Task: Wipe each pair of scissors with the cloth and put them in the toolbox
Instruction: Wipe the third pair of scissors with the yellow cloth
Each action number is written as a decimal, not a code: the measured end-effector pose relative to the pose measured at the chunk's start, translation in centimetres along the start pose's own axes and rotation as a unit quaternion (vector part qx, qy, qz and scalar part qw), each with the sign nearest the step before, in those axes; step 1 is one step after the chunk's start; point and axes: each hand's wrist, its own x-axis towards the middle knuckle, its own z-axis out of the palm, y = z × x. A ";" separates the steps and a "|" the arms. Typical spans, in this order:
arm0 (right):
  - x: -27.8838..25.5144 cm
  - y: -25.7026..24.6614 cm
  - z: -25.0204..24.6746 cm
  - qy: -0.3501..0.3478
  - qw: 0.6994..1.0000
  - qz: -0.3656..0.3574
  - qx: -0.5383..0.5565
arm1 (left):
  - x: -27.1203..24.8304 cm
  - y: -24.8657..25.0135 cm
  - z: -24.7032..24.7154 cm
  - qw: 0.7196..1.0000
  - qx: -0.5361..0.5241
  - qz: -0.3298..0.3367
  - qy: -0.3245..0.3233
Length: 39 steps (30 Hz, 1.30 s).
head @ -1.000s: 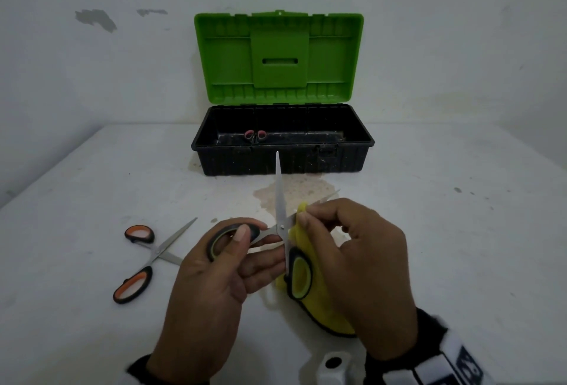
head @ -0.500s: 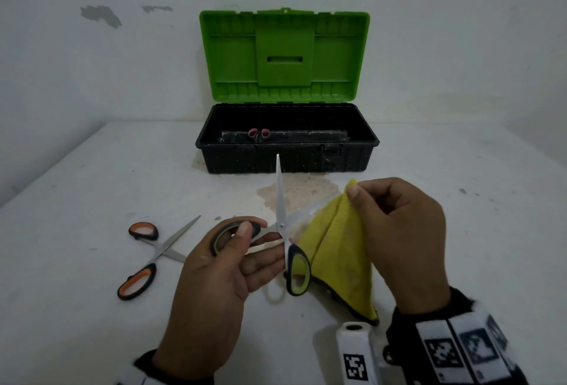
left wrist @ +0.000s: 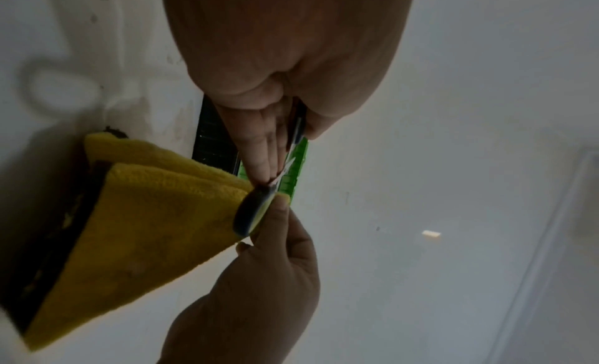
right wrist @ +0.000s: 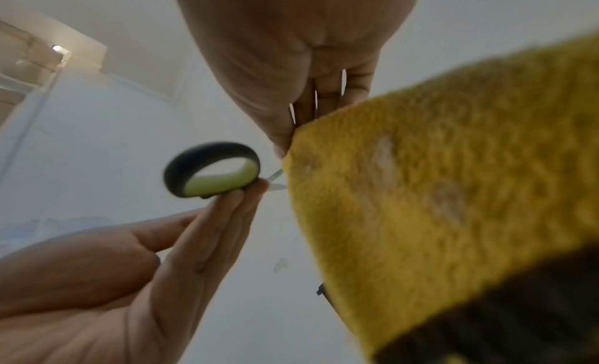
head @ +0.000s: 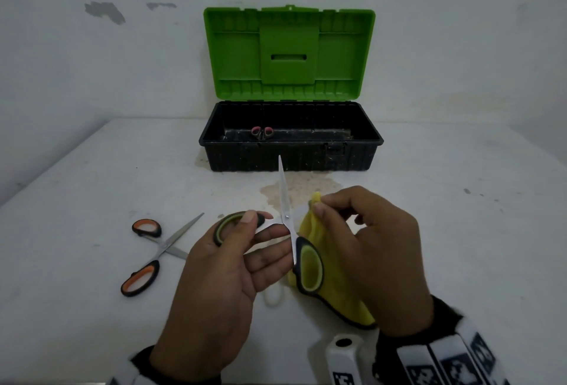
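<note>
The left hand (head: 214, 286) grips one handle of the opened green-handled scissors (head: 290, 231), while the right hand (head: 371, 262) pinches a yellow cloth (head: 310, 228) around one blade. Orange-handled scissors (head: 153, 252) lie open on the white table (head: 460, 231); the green-lidded toolbox (head: 290, 151) behind stands open, pink scissor handles (head: 261, 131) inside.

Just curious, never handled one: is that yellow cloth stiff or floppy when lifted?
Probably floppy: the yellow cloth hangs in folds from the right hand pinching its top. Likely light, since fingertips alone carry it. Its fuzzy pile probably resists slipping.
</note>
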 end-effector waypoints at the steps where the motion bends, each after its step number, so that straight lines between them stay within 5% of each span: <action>1: 0.0 -0.1 0.0 0.001 1.000 0.005 0.009 | -0.1 0.1 0.1 1.000 -0.001 -0.001 0.000; 5: -0.3 -1.3 0.1 -0.037 0.998 -0.035 0.022 | -0.2 0.6 0.3 1.000 -0.006 -0.005 0.000; 17: -0.5 -1.3 -0.1 -0.035 0.997 -0.006 0.062 | -0.5 1.1 0.4 1.000 -0.001 -0.009 -0.012; 39: 1.6 2.2 -2.5 0.035 0.989 0.114 0.092 | -0.5 0.4 -0.7 0.999 -0.006 0.008 -0.035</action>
